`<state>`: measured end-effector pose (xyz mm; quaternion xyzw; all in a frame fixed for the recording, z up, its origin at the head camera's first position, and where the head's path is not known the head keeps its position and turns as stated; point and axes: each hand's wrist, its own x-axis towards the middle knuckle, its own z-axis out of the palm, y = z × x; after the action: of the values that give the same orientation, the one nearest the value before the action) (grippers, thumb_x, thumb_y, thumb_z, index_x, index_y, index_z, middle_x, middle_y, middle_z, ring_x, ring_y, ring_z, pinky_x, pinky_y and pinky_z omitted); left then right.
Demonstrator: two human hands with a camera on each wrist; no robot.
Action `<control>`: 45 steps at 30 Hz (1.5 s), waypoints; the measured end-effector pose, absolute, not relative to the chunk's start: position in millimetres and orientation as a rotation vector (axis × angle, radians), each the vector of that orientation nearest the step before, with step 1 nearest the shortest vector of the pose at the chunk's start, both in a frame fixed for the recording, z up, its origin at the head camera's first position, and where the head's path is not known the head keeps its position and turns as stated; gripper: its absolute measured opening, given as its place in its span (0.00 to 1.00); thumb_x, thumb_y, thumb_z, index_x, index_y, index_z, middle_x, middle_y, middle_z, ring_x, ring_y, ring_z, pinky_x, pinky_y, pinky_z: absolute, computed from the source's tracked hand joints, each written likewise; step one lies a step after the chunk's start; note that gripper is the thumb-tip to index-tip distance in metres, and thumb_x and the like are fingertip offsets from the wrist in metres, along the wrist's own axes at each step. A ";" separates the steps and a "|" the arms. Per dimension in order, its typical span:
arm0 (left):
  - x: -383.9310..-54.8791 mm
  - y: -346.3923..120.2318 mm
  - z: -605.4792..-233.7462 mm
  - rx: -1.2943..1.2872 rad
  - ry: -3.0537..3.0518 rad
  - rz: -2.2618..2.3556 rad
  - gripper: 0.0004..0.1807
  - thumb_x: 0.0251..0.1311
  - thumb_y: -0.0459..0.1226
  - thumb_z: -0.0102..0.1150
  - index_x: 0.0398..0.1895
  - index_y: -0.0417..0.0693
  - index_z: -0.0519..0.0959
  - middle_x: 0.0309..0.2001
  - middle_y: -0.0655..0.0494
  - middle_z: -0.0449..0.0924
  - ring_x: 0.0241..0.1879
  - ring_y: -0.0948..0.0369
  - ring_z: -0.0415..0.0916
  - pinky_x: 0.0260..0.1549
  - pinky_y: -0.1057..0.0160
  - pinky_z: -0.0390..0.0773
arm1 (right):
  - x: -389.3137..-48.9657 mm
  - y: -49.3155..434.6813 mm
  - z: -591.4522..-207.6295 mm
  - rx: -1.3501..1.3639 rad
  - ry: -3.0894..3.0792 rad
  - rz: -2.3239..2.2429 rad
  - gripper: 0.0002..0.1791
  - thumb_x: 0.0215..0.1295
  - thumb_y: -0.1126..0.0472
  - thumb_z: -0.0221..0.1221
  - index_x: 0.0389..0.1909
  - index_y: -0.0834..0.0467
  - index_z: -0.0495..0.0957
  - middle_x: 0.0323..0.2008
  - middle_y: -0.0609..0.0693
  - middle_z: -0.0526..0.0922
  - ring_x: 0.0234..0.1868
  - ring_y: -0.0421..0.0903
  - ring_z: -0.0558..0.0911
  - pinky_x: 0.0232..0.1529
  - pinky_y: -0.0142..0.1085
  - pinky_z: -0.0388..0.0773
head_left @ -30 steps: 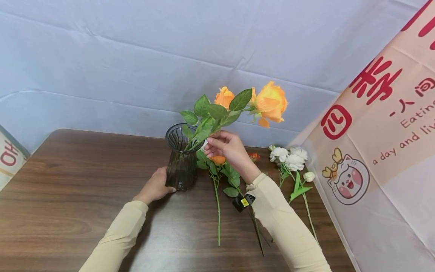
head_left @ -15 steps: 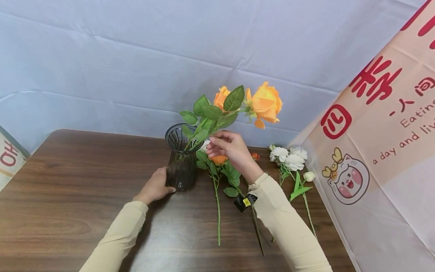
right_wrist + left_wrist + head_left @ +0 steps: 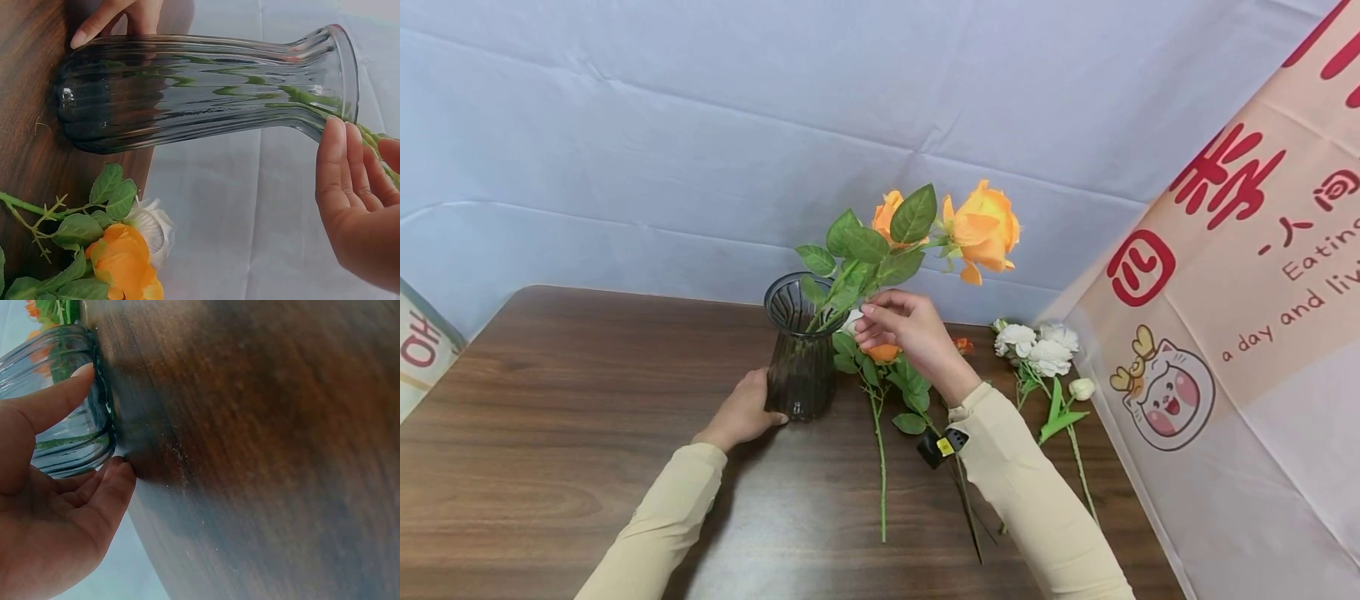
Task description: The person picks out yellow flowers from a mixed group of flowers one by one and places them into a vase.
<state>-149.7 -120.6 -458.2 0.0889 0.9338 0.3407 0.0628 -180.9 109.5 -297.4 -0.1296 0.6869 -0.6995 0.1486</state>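
A ribbed, dark see-through glass vase (image 3: 801, 375) stands upright on the wooden table. Low on its left side my left hand (image 3: 747, 412) holds it, thumb in front and fingers curled round behind, as the left wrist view shows of the hand (image 3: 56, 512). Two orange roses (image 3: 985, 229) with leafy green stems lean out of the vase mouth to the right. Just at the rim my right hand (image 3: 913, 333) pinches a green rose stem between thumb and fingers. In the right wrist view the stems (image 3: 306, 97) run down inside the glass (image 3: 206, 94).
Right of the vase lies another orange rose (image 3: 882, 353), its stem pointing toward me. White flowers (image 3: 1048, 357) and a white bud (image 3: 1081, 389) lie farther right on the table (image 3: 587, 400). A pale cloth wall (image 3: 700, 167) closes the back, a printed banner (image 3: 1262, 333) the right.
The larger orange rose has shifted slightly left and its leaves have turned, while my right hand moved slightly right. My left hand and the vase stayed in place.
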 end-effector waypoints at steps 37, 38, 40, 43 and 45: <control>-150.1 -120.5 -456.5 0.266 2.812 1.000 0.42 0.48 0.36 0.67 0.61 0.23 0.55 0.57 0.28 0.60 0.59 0.39 0.57 0.58 0.45 0.59 | -178.0 154.9 -317.5 -0.172 2.117 -1.913 0.07 0.63 0.71 0.52 0.38 0.73 0.72 0.30 0.66 0.78 0.27 0.49 0.81 0.34 0.42 0.80; -150.1 -120.7 -457.3 0.268 2.814 1.001 0.42 0.48 0.36 0.67 0.60 0.23 0.55 0.57 0.28 0.60 0.59 0.39 0.58 0.58 0.44 0.59 | -177.7 157.3 -319.4 -0.160 2.122 -1.910 0.06 0.63 0.71 0.52 0.38 0.72 0.72 0.30 0.65 0.78 0.26 0.49 0.81 0.34 0.42 0.80; -150.1 -121.0 -458.1 0.273 2.814 0.998 0.42 0.48 0.36 0.67 0.60 0.23 0.55 0.57 0.28 0.60 0.58 0.39 0.58 0.57 0.44 0.60 | -177.4 162.1 -323.4 -0.146 2.124 -1.905 0.07 0.63 0.72 0.51 0.39 0.72 0.72 0.29 0.64 0.79 0.26 0.48 0.81 0.34 0.42 0.80; -150.1 -121.2 -458.2 0.270 2.810 0.991 0.42 0.49 0.36 0.66 0.60 0.23 0.55 0.57 0.28 0.60 0.59 0.39 0.57 0.57 0.44 0.60 | -177.1 168.3 -329.8 -0.118 2.125 -1.901 0.08 0.63 0.72 0.51 0.40 0.73 0.71 0.28 0.61 0.79 0.26 0.48 0.82 0.34 0.41 0.81; -150.0 -121.2 -458.1 0.268 2.809 0.983 0.42 0.49 0.36 0.66 0.61 0.22 0.54 0.57 0.28 0.59 0.59 0.39 0.57 0.57 0.44 0.60 | -176.9 172.0 -334.4 -0.094 2.126 -1.896 0.09 0.63 0.71 0.52 0.41 0.73 0.71 0.27 0.61 0.80 0.26 0.47 0.82 0.33 0.39 0.81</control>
<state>-150.0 -121.2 -458.1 0.0895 0.9373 0.3280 0.0766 -176.9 172.0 -334.4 -0.0325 0.7380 -0.6582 0.1450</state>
